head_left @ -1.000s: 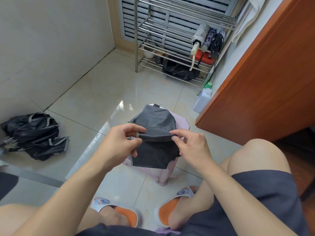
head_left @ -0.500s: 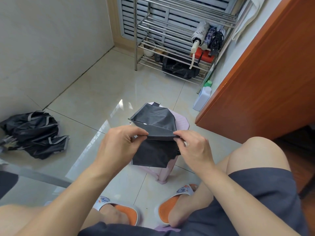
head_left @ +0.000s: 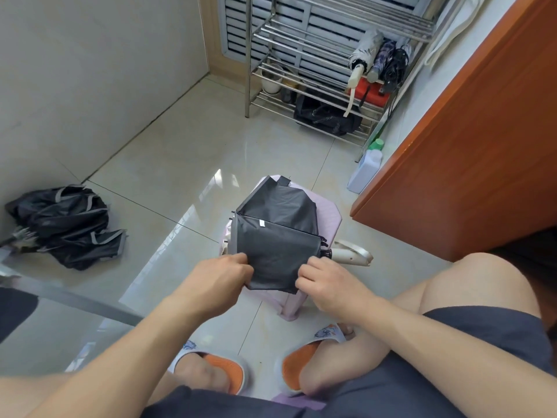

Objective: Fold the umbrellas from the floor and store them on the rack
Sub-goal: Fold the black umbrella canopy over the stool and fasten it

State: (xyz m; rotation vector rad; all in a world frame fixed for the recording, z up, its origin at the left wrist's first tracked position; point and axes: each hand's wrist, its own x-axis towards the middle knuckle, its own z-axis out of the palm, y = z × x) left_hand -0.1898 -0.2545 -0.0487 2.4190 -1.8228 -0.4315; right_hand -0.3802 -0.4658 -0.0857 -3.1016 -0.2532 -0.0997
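Observation:
A collapsed umbrella with black lining and pale pink outer fabric (head_left: 277, 233) lies on a pink plastic stool (head_left: 328, 215); its cream handle (head_left: 349, 254) sticks out to the right. My left hand (head_left: 220, 279) pinches the near left edge of a black panel, and my right hand (head_left: 328, 282) pinches the near right edge. A crumpled black umbrella with grey trim (head_left: 66, 224) lies on the floor at the left. Three folded umbrellas (head_left: 379, 61) lean on the metal rack (head_left: 301, 76) at the back.
A white bottle with a green cap (head_left: 366, 167) stands by the rack's right foot. An orange-brown cabinet (head_left: 467, 146) fills the right side. A black bag (head_left: 325, 116) sits on the rack's bottom shelf. A grey pole (head_left: 66, 297) crosses the lower left floor.
Both hands have drawn the black panel edge down and toward me, spreading the fabric flatter over the stool. The cream handle now shows at the right.

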